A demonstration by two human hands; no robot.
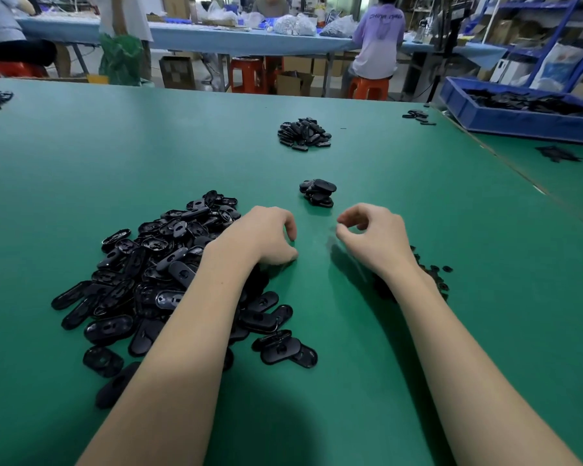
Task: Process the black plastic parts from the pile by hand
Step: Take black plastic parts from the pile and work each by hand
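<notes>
On the green table (81, 169), the big pile of black plastic parts (169, 277) is my landmark: flat oval shells heaped loosely, lying under and to the left of my left forearm. My left hand (263, 237) rests at the pile's right edge, palm down, fingers curled toward the tabletop; I cannot tell whether anything is pinched beneath them. My right hand (374, 237) hovers well to the right of the pile, thumb and forefinger bent toward each other with a gap between them, holding nothing I can see. Beyond the pile, just past my hands, sits a small stack of parts (318, 192), and farther beyond it a second, looser heap (304, 133). Small dark bits (435, 274) lie scattered to the right of the pile, partly hidden by my right wrist. Far right of the pile, a blue bin (519, 119) holds more black pieces.
</notes>
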